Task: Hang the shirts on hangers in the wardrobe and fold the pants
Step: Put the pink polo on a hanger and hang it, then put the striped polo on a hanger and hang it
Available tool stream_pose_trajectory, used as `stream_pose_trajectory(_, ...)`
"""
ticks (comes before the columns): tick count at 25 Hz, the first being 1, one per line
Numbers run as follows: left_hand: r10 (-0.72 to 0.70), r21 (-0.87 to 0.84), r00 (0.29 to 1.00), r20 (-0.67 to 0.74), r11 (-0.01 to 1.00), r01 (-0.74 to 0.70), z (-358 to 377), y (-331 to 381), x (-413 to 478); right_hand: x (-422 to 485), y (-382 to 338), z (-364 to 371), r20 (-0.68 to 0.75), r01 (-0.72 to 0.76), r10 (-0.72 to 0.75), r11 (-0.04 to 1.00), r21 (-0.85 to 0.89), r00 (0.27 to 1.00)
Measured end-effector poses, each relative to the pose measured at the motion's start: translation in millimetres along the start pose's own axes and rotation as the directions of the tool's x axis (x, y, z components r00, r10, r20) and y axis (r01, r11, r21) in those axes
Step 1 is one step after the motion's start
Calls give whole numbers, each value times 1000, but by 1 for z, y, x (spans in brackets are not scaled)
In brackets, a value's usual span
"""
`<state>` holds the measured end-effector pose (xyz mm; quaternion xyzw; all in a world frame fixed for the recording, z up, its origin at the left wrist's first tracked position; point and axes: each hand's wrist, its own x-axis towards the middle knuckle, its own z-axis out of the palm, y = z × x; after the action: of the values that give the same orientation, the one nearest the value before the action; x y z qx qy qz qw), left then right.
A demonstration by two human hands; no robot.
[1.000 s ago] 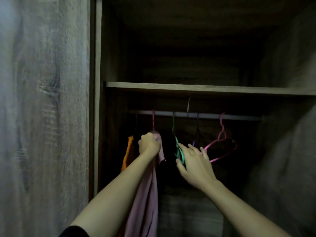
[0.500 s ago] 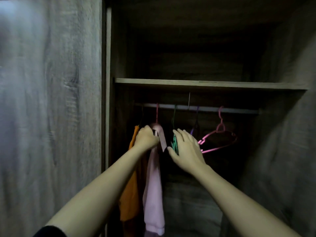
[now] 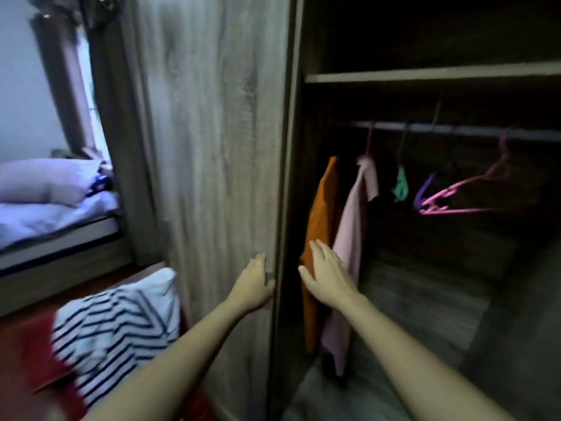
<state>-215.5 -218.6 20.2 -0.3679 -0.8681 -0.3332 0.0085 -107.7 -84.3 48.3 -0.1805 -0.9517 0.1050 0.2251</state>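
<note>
The left hand [image 3: 253,287] rests on the door [image 3: 212,147] edge, fingers straight, gripping nothing. Right of the door, the right hand [image 3: 328,275] spreads empty fingers before the orange shirt [image 3: 321,208].

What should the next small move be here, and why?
Probably reach the left hand down to the striped garment: the orange shirt and pink shirt already hang on the rod, the right hand is empty too, and the pink hanger is bare.
</note>
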Motion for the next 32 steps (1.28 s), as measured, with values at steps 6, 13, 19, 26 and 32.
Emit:
stream_pose_trajectory(6, -98, 201, 995, -14, 974, 99, -61, -137, -53, 19, -75, 72, 205, 77, -88, 995, 59, 975)
stream_pose_trajectory(13, -317, 285, 947, -52, 904, 318, -116, -275, -78, 68, -172, 155, 336, 157, -188, 980, 119, 923)
stream_pose_trajectory(19, -246, 502, 969, -22, 835, 223, -138, -381, -30, 131, -233, 245, 386, 76, -173, 965, 253, 906)
stream_pose_trajectory(26, -178, 570, 984, -14, 807, 154, -103, -452, -23, 178, -234, 332, 394, -334, 188, 878, 342, 899)
stream_pose_trajectory(32, -201, 519, 980, 6, 838, 168, -102, -451, -25, 203, -228, 363, 418, -458, 295, 808, 371, 859)
